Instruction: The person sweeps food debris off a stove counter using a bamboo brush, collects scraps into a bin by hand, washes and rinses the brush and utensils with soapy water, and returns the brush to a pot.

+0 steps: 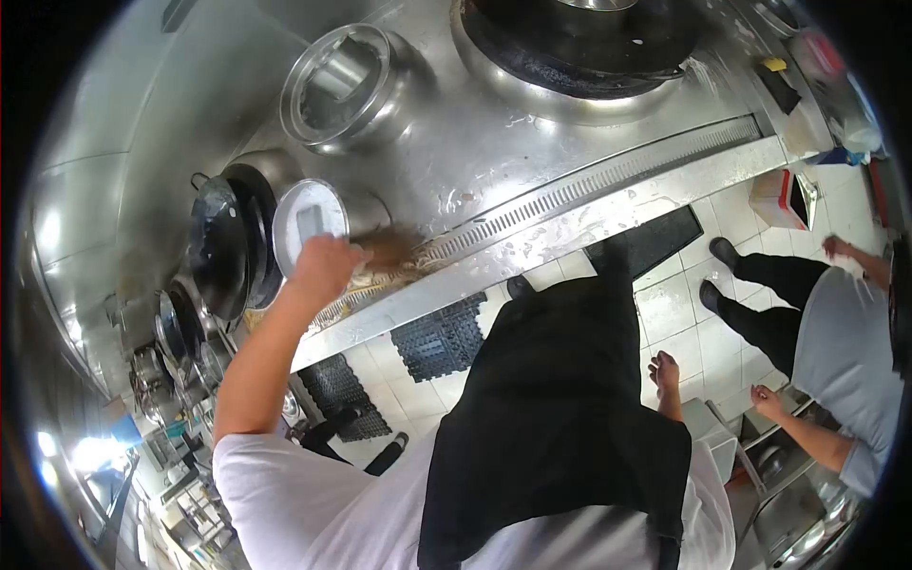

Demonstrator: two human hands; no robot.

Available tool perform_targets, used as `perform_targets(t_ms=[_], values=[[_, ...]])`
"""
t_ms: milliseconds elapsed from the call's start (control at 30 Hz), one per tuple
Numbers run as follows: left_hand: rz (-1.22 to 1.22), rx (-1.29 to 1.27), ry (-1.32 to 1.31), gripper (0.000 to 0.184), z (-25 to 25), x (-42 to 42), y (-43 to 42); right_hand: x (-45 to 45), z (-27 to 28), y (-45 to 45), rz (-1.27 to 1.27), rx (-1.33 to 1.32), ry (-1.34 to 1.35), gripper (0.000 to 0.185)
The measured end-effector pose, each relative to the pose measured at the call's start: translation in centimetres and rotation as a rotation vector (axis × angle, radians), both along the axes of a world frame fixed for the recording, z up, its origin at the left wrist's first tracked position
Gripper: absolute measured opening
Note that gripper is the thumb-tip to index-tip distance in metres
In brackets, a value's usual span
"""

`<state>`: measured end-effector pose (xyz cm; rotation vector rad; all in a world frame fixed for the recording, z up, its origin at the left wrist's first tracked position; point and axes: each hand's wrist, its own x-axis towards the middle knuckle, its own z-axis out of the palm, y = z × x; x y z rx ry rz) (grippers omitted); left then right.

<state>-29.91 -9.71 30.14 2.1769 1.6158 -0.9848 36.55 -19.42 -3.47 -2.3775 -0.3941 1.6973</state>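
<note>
My left hand (328, 268) is closed around a brown brush (391, 251), smeared by motion, over the slotted drain channel (541, 195) along the front of the steel cooktop. Just behind that hand stands a metal pot (366, 211) with whitish contents and a pale block-like shape inside. My right hand (666, 369) hangs low by my side, away from the cooktop, with its fingers curled and nothing visible in them.
A large black wok (570, 66) sits on a burner at the back. Another steel pot (394, 119) holds a metal container. Dark pans (220, 247) lean at the left. Black mats (440, 337) lie on the tiled floor. A co-worker (841, 332) stands at the right.
</note>
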Motion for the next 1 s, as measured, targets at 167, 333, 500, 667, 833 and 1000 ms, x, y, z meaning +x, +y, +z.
perform_targets(t_ms=[167,333,500,667,833,1000], values=[[0.165,0.389,-0.372,0.035,-3.6,6.9,8.4,-5.5,2.3,2.6,0.147,0.119,0.058,0.042],[0.254,0.351,-0.299,0.049,-11.5,5.4,1.5,-6.6,3.8,9.5,0.28,0.305,0.208,0.044],[0.431,0.11,-0.005,0.068,-2.9,2.6,-7.7,-4.4,-0.8,8.8,0.069,0.295,0.056,0.035],[0.409,0.488,-0.31,0.061,-3.6,9.2,1.0,-12.9,4.5,15.5,0.64,0.096,0.215,0.035],[0.561,0.47,-0.384,0.064,-12.5,13.5,8.2,-23.8,14.5,24.1,1.375,-0.056,0.447,0.037],[1.021,0.126,-0.138,0.065,-11.5,6.1,-2.8,-28.8,21.7,26.7,1.168,0.288,0.512,0.033]])
